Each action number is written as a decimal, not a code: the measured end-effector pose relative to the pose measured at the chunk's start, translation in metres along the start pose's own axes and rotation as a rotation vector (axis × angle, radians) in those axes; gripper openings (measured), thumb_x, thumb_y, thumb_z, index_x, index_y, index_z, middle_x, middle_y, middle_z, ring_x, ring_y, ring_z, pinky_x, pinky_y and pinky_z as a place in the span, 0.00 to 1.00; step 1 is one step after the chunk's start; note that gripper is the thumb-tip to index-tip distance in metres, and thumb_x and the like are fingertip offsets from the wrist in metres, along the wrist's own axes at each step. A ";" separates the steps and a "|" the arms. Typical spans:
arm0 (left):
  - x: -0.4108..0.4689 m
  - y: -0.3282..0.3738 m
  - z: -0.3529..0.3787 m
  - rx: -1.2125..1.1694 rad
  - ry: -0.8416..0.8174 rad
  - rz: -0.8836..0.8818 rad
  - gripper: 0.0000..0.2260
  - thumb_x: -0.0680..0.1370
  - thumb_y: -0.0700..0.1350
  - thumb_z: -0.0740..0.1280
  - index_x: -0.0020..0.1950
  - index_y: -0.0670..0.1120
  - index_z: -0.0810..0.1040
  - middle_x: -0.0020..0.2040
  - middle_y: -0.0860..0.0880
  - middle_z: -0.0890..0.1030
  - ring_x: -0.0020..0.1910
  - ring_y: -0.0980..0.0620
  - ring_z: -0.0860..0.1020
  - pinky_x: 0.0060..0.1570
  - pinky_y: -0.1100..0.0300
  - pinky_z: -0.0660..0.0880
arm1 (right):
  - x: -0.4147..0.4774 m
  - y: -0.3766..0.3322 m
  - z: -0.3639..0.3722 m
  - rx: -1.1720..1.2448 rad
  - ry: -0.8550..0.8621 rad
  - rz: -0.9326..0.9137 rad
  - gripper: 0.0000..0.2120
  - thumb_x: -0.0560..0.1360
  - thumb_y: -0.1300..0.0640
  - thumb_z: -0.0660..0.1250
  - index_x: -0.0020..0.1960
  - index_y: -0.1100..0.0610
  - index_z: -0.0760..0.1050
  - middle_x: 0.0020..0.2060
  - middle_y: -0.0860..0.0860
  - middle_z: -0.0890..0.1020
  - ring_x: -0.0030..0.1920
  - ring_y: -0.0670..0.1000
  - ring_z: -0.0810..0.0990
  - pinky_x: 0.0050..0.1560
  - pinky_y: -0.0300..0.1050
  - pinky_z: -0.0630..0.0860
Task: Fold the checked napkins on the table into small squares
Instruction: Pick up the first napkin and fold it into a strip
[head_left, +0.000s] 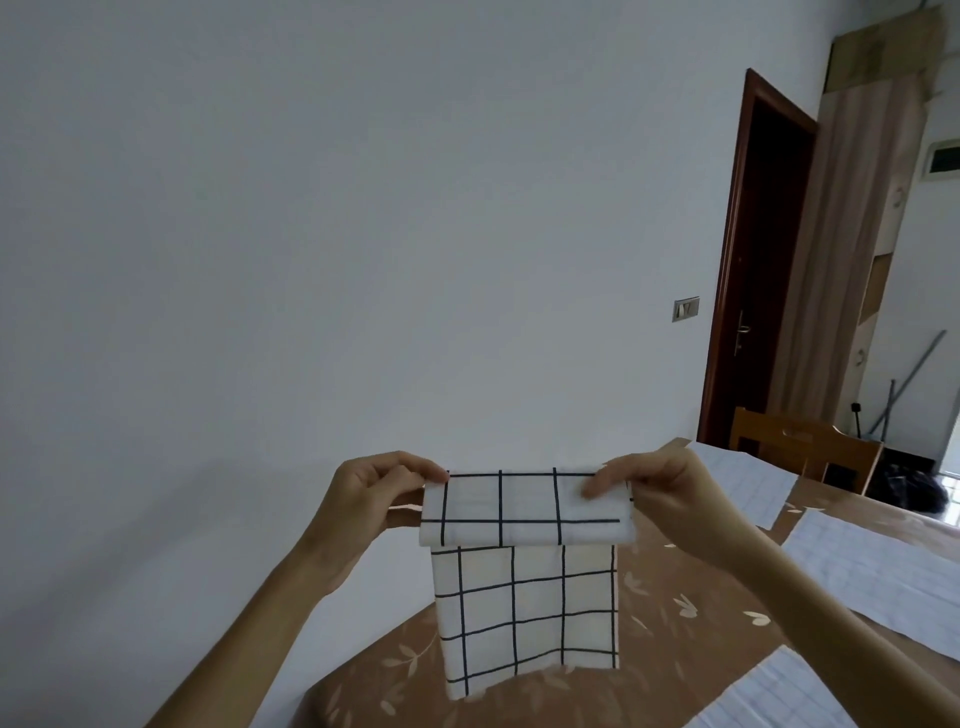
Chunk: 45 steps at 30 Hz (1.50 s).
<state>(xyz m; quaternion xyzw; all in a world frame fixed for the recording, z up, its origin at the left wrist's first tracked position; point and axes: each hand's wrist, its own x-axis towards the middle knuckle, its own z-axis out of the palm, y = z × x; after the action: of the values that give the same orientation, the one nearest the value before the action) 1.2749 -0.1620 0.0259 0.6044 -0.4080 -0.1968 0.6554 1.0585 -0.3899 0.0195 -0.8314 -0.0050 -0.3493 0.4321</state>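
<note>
A white napkin with black checks (524, 597) hangs in the air above the table's near corner. Its top part is folded over toward me into a short flap. My left hand (374, 493) pinches the top left corner of the fold. My right hand (654, 488) pinches the top right corner, thumb on the flap. The lower part of the napkin hangs free, and its bottom edge reaches down over the brown tablecloth with a leaf pattern (675, 613).
Several pale checked napkins lie spread on the table at the right: one far (743, 483), one middle (883, 577), one near (779, 696). A wooden chair (805, 447) stands behind the table. A dark door (753, 270) is in the white wall.
</note>
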 end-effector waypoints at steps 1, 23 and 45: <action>0.000 0.000 0.001 0.009 0.008 0.008 0.14 0.81 0.34 0.62 0.43 0.42 0.87 0.46 0.41 0.86 0.44 0.45 0.84 0.41 0.55 0.81 | 0.000 0.001 0.000 -0.030 -0.012 -0.010 0.29 0.74 0.82 0.58 0.44 0.51 0.87 0.46 0.49 0.88 0.52 0.51 0.86 0.57 0.46 0.81; -0.001 -0.002 0.009 0.028 -0.073 0.053 0.19 0.73 0.43 0.74 0.63 0.50 0.77 0.43 0.47 0.85 0.46 0.47 0.84 0.49 0.58 0.82 | 0.000 -0.007 0.016 0.216 0.121 0.242 0.07 0.75 0.58 0.71 0.50 0.61 0.83 0.39 0.52 0.87 0.40 0.50 0.85 0.42 0.39 0.80; 0.001 -0.014 0.011 0.114 0.046 0.236 0.14 0.72 0.23 0.69 0.42 0.43 0.82 0.50 0.48 0.86 0.53 0.50 0.84 0.44 0.61 0.81 | -0.009 -0.008 0.007 0.270 -0.078 0.314 0.20 0.77 0.64 0.67 0.66 0.49 0.77 0.57 0.55 0.85 0.58 0.58 0.83 0.57 0.55 0.81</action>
<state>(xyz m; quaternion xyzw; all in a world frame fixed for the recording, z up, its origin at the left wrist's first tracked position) 1.2706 -0.1720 0.0124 0.5928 -0.4715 -0.0812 0.6479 1.0526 -0.3772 0.0173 -0.7695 0.0613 -0.2412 0.5881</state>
